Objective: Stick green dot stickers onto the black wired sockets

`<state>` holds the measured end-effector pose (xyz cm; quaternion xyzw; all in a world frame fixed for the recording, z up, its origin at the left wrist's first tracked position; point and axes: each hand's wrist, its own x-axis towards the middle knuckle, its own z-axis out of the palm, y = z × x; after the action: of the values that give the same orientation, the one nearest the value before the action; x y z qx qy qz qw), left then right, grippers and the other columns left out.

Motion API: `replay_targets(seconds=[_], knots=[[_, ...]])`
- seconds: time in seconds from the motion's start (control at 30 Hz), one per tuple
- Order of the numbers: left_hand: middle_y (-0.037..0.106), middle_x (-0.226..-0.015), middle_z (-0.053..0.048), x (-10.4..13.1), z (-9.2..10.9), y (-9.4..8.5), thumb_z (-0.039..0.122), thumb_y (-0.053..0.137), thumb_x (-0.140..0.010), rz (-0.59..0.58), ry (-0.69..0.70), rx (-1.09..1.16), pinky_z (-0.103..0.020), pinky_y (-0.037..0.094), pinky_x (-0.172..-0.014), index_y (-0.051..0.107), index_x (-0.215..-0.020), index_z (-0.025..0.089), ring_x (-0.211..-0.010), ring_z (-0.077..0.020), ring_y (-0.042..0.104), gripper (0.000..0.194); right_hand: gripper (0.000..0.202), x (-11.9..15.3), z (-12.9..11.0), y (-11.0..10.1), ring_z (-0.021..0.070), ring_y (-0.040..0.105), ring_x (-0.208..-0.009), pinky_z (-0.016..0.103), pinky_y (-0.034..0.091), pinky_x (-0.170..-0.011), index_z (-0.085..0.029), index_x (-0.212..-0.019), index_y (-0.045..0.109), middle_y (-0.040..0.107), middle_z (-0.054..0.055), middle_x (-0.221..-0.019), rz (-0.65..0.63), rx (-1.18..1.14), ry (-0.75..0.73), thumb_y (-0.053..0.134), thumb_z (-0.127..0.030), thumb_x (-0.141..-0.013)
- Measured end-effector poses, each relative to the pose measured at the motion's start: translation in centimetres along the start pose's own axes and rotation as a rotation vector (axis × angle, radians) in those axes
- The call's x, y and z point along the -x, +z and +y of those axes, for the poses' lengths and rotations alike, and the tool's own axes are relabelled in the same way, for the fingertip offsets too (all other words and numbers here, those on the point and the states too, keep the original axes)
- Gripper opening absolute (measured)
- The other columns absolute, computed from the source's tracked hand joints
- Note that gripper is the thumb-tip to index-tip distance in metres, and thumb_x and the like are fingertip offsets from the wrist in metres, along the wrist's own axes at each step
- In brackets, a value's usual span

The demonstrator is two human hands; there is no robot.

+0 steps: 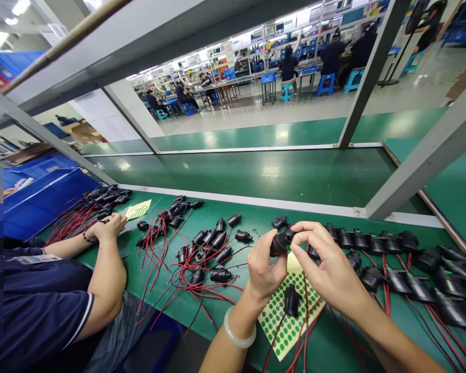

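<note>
My left hand (264, 267) is closed around a small black pump (280, 245), raised above the bench. At the pump's right side, the thumb and fingers of my right hand (326, 261) are pinched together against it. A bit of green shows by that thumb tip; whether it is a sticker is too small to tell. Below my hands lies a pale sheet of green dot stickers (285, 335), with another black pump (292, 300) on top of it. Red and black wires trail down over the sheet.
Loose pumps with tangled wires (209, 246) lie left of my hands. Rows of pumps (411, 282) stand on the right. A co-worker's hands (111, 228) are at the left, near a second sticker sheet (139, 209) and a blue bin (50, 199). Metal frame posts (427, 155) rise behind.
</note>
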<state>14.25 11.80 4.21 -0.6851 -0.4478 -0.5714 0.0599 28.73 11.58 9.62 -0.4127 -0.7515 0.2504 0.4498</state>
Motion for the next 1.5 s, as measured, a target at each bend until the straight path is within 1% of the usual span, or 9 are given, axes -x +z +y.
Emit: replay_targets(seconds=[0.23,0.53,0.77,0.97,1.2,1.27,1.37,1.43,1.5], knots=[[0.074,-0.102,-0.011,-0.14,0.11,-0.1,0.007,0.057,-0.081,-0.01,-0.002,-0.004,-0.031,0.062,-0.081,0.055,-0.122,0.016,-0.092,-0.0219,0.074,0.042,0.01,0.12,-0.23,-0.22,0.0216,0.052,-0.11,0.039,0.041,-0.092,-0.026,-0.09,0.051,0.054,0.004,-0.112,-0.012,0.015,-0.02,0.047,-0.02,-0.097],[0.075,-0.101,-0.01,-0.01,0.16,-0.18,0.008,0.056,-0.081,-0.024,-0.016,-0.017,-0.031,0.062,-0.08,0.056,-0.123,0.016,-0.09,-0.0222,0.074,0.042,0.009,0.09,-0.2,-0.04,0.0254,0.054,-0.108,0.042,0.045,-0.09,-0.025,-0.091,0.053,0.056,0.008,-0.109,0.023,0.091,-0.053,0.047,-0.019,-0.096],[0.075,-0.101,-0.01,0.0,0.17,-0.12,0.007,0.057,-0.081,-0.015,-0.014,-0.004,-0.031,0.061,-0.08,0.057,-0.123,0.016,-0.091,-0.022,0.074,0.043,0.009,0.12,-0.24,0.02,0.0244,0.054,-0.107,0.04,0.045,-0.089,-0.024,-0.092,0.053,0.057,0.007,-0.108,0.033,0.119,-0.082,0.048,-0.017,-0.096],[0.074,-0.1,-0.011,-0.02,0.18,-0.14,0.008,0.057,-0.082,-0.001,-0.006,-0.005,-0.03,0.061,-0.081,0.056,-0.122,0.015,-0.091,-0.0217,0.074,0.041,0.008,0.07,-0.4,0.19,0.0241,0.056,-0.102,0.039,0.045,-0.087,-0.024,-0.092,0.055,0.059,0.006,-0.105,0.087,0.147,-0.129,0.051,-0.017,-0.096],[0.074,-0.102,-0.012,0.4,0.11,0.15,0.007,0.056,-0.081,-0.009,-0.005,0.01,-0.031,0.061,-0.082,0.056,-0.123,0.015,-0.094,-0.0226,0.074,0.042,0.01,-0.07,-0.12,-0.02,0.0246,0.06,-0.098,0.039,0.049,-0.083,-0.025,-0.089,0.049,0.062,0.006,-0.1,0.144,0.131,-0.108,0.058,-0.023,-0.093],[0.074,-0.102,-0.012,0.44,0.26,0.25,0.007,0.056,-0.081,-0.01,-0.026,0.045,-0.031,0.061,-0.082,0.056,-0.122,0.015,-0.093,-0.0223,0.074,0.042,0.009,-0.16,-0.06,-0.27,0.0249,0.061,-0.099,0.039,0.049,-0.083,-0.025,-0.088,0.051,0.063,0.006,-0.099,0.132,0.137,-0.135,0.058,-0.022,-0.093],[0.075,-0.101,-0.01,0.33,0.59,0.32,0.01,0.058,-0.081,-0.038,-0.121,0.111,-0.03,0.061,-0.079,0.058,-0.118,0.017,-0.088,-0.021,0.074,0.038,0.007,-0.2,-0.03,-0.59,0.0252,0.061,-0.1,0.041,0.05,-0.085,-0.025,-0.09,0.058,0.064,0.006,-0.099,0.138,0.149,-0.21,0.057,-0.018,-0.092],[0.075,-0.1,-0.009,0.22,0.77,0.31,0.012,0.059,-0.081,-0.062,-0.187,0.153,-0.029,0.061,-0.078,0.059,-0.115,0.017,-0.086,-0.0203,0.074,0.034,0.011,-0.11,0.02,-0.61,0.0251,0.061,-0.103,0.042,0.05,-0.088,-0.025,-0.095,0.062,0.064,0.006,-0.101,0.152,0.157,-0.268,0.057,-0.015,-0.092],[0.075,-0.1,-0.009,0.15,0.86,0.29,0.013,0.06,-0.081,-0.069,-0.214,0.179,-0.03,0.061,-0.078,0.059,-0.113,0.017,-0.086,-0.0202,0.074,0.032,0.016,0.02,0.12,-0.43,0.0251,0.06,-0.106,0.043,0.05,-0.09,-0.024,-0.099,0.065,0.065,0.007,-0.102,0.161,0.172,-0.32,0.057,-0.012,-0.093]])
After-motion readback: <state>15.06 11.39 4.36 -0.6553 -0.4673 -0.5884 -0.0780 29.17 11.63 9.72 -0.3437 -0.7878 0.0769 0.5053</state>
